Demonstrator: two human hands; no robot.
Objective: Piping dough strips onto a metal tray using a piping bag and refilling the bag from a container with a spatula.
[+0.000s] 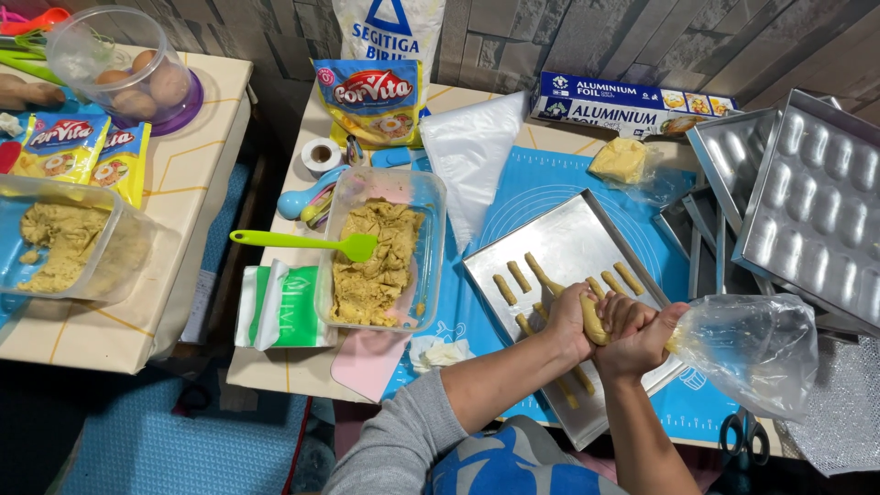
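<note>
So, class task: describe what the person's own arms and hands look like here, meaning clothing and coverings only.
Both hands are bare: no gloves, rings or watch show on the left hand or the right hand. The left arm wears a grey sleeve pushed up toward the elbow. The right forearm is uncovered as far as the frame shows.

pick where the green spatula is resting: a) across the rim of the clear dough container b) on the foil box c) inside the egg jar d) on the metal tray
a, the green spatula lies across the rim of the clear dough container, its blade over the dough.
</note>
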